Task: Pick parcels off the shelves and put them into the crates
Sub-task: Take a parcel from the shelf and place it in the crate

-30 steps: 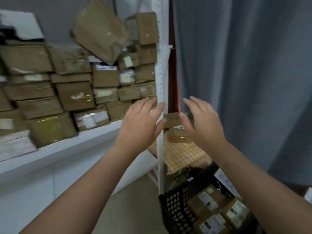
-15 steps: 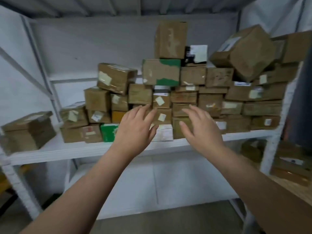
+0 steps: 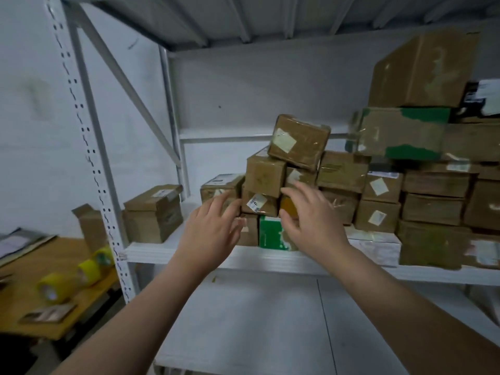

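Many brown cardboard parcels are stacked on a white shelf [image 3: 167, 251]. A small parcel with a white label [image 3: 260, 204] sits in the stack's left end, under another brown box [image 3: 265, 175] and above a green box [image 3: 272, 233]. A tilted parcel [image 3: 299, 142] lies on top. My left hand [image 3: 209, 234] reaches toward the labelled parcel from its left, fingers spread and holding nothing. On the parcel's right my right hand [image 3: 311, 220] is spread too, and it hides part of an orange box. No crate is in view.
A lone parcel [image 3: 153, 213] stands at the shelf's left end. The perforated white upright [image 3: 89, 147] and a diagonal brace frame the bay. A wooden table [image 3: 24, 296] at the left carries yellow tape rolls [image 3: 54, 286] and an open small box [image 3: 90, 226].
The view has swung left from the crate and curtain to the shelf's left end. Both hands, still spread and holding nothing, have come close to the stack's left parcels.
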